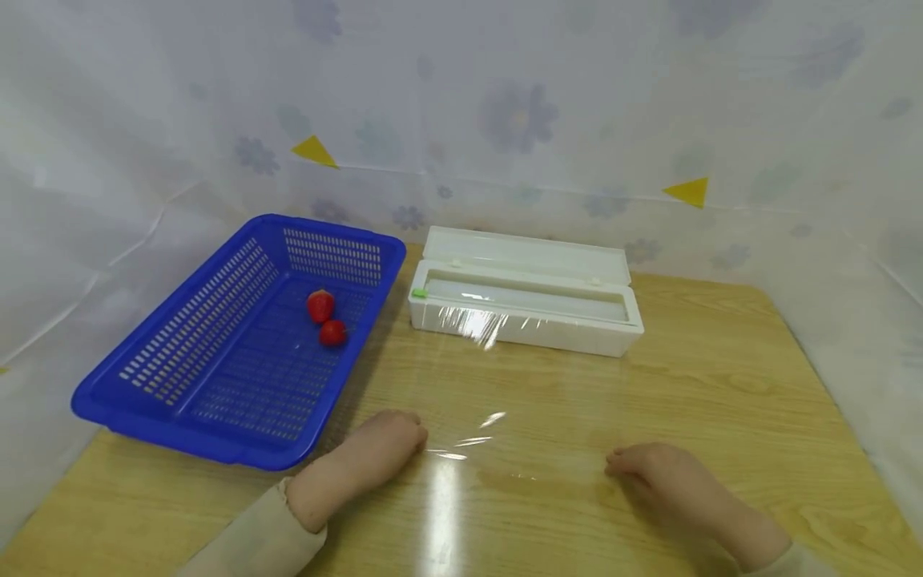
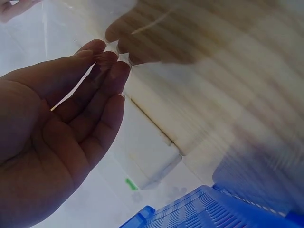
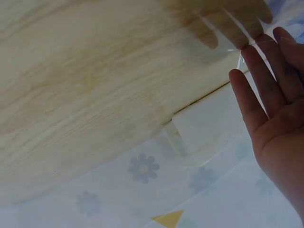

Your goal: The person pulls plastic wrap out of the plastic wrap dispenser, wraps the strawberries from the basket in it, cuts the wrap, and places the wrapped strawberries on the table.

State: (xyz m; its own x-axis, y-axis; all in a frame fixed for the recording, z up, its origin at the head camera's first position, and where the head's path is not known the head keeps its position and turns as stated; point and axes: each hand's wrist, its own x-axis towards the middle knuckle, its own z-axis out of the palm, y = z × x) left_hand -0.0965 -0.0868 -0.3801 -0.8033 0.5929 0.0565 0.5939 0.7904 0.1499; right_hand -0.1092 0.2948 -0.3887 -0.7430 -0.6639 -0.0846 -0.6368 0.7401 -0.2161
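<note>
A sheet of clear plastic wrap [image 1: 472,441] stretches from a white wrap dispenser box [image 1: 519,331] towards me, low over the table, showing bright glints. At its near left corner my left hand [image 1: 378,450] pinches the film between thumb and fingertips. My right hand [image 1: 671,481] pinches the near right corner. In the left wrist view the thumb and fingers [image 2: 102,71] meet at the film's edge. The right wrist view has the other hand [image 3: 280,95] with its fingertips at the film. The dispenser's lid [image 1: 530,255] stands raised, and a white roll [image 1: 519,296] lies inside.
A blue plastic basket [image 1: 248,457] stands on the left, with two red strawberries [image 1: 320,306] in it. A small green piece [image 1: 419,293] sits on the dispenser's left end. Flower-patterned curtain [image 1: 519,120] hangs behind and beside the wooden table [image 1: 721,377].
</note>
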